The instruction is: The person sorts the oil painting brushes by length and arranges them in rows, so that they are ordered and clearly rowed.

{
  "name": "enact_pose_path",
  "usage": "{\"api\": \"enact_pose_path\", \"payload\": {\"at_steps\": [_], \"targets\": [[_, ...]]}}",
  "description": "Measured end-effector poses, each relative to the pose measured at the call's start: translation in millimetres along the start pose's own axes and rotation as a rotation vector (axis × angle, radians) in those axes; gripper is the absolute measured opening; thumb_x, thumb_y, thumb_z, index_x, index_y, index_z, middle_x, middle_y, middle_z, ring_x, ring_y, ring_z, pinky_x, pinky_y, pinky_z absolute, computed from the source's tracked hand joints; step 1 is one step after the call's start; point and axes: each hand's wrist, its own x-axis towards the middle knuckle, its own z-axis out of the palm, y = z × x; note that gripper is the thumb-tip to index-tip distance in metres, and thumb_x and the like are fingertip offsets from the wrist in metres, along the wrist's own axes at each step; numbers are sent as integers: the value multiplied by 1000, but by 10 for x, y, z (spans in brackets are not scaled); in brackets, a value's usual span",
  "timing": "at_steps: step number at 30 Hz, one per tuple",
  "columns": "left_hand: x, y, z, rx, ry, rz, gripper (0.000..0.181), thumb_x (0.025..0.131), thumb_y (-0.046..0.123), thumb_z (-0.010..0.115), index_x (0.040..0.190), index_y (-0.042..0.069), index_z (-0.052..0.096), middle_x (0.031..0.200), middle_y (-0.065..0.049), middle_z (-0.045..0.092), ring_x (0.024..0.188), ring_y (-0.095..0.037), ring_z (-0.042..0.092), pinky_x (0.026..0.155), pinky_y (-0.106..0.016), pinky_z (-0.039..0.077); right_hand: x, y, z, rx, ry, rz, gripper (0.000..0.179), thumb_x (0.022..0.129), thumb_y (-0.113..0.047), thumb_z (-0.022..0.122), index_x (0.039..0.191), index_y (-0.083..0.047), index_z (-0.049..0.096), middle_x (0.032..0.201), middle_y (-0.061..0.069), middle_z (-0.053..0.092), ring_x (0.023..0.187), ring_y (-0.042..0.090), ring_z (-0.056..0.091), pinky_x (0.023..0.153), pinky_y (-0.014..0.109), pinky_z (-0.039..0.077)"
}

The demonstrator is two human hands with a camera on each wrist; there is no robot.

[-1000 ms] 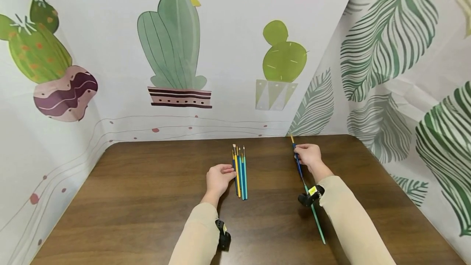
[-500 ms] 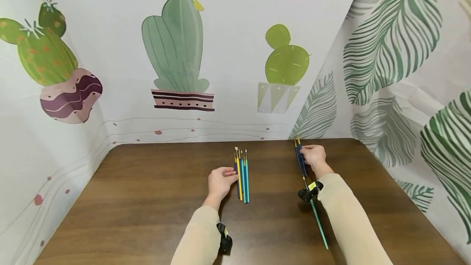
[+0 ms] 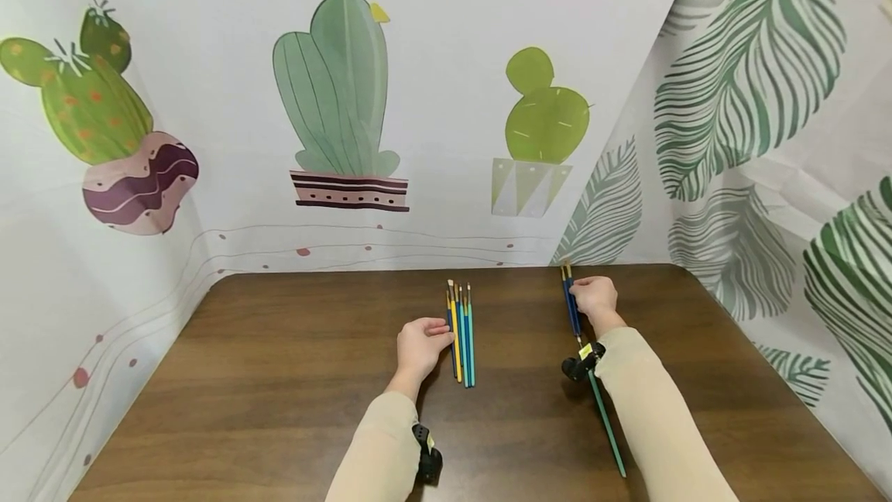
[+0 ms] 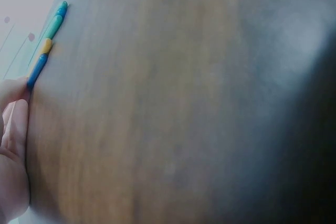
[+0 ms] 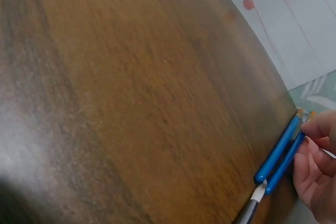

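The right wrist camera (image 3: 582, 364) is hiding the upper stretch of the green paintbrush (image 3: 609, 434) in the head view; in the right wrist view only its pale bristles (image 5: 261, 188) and the part just behind them are showing, the rest being cut off. The right hand (image 3: 595, 297) is pinching one blue paintbrush (image 5: 285, 164) near its bristle end, thumb and finger together on it and partly covering it. A second blue paintbrush (image 5: 275, 152) is lying just beside it, and the pale bristles are meeting both blue handle ends.

The left hand (image 3: 420, 348) is touching the left side of a paintbrush bunch (image 3: 463, 343), with blue, yellow and teal handles, near the middle of the table (image 3: 293, 347); whether its fingertips are clamping a brush, I cannot tell. The left wrist view is cutting that hand off, and a dark area opposite is blurring beyond recognition.
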Motion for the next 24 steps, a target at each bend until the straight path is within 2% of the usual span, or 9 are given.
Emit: {"api": "enact_pose_path", "payload": {"at_steps": [2, 5, 8, 10, 15, 24], "targets": [[-2, 2, -2, 0, 0, 1, 26, 80, 15, 75, 102, 2, 71, 92, -9, 74, 88, -20, 71, 84, -37, 55, -14, -17, -8, -47, 7, -17, 28, 87, -13, 56, 105, 2, 70, 71, 9, 70, 52, 10, 56, 49, 21, 47], [-4, 7, -7, 1, -3, 1, 26, 80, 15, 75, 102, 2, 71, 93, -10, 74, 88, -20, 71, 84, -36, 55, -42, -38, -13, -110, 12, -33, 28, 88, -15, 55, 106, 0, 70, 91, 17, 72, 75, 26, 64, 62, 30, 52], [-6, 10, -10, 0, -5, -3, 26, 80, 15, 75, 103, 2, 70, 93, -10, 74, 88, -20, 71, 84, -36, 55, -57, -49, -8, -154, 9, -46, 29, 90, -17, 54, 107, 0, 69, 113, 21, 66, 99, 37, 59, 79, 41, 52], [-7, 13, -10, 1, -4, -3, 26, 80, 15, 75, 102, 2, 71, 93, -9, 74, 88, -20, 71, 84, -36, 55, -58, -53, -2, -158, 5, -44, 29, 90, -17, 54, 108, 0, 69, 117, 22, 64, 107, 40, 57, 87, 45, 49], [-2, 6, 1, 0, -4, -2, 26, 80, 15, 75, 102, 3, 71, 93, -9, 74, 89, -19, 71, 85, -36, 55, -52, -46, 8, -157, 8, -37, 29, 90, -19, 55, 109, -1, 69, 118, 21, 64, 108, 40, 56, 90, 46, 48], [23, -24, 14, -4, -3, -3, 26, 80, 15, 75, 102, 2, 71, 94, -10, 74, 89, -19, 71, 83, -35, 56, -65, -62, 0, -179, 21, -65, 31, 87, -19, 56, 108, 0, 69, 109, 19, 68, 98, 35, 60, 81, 40, 51]]}}
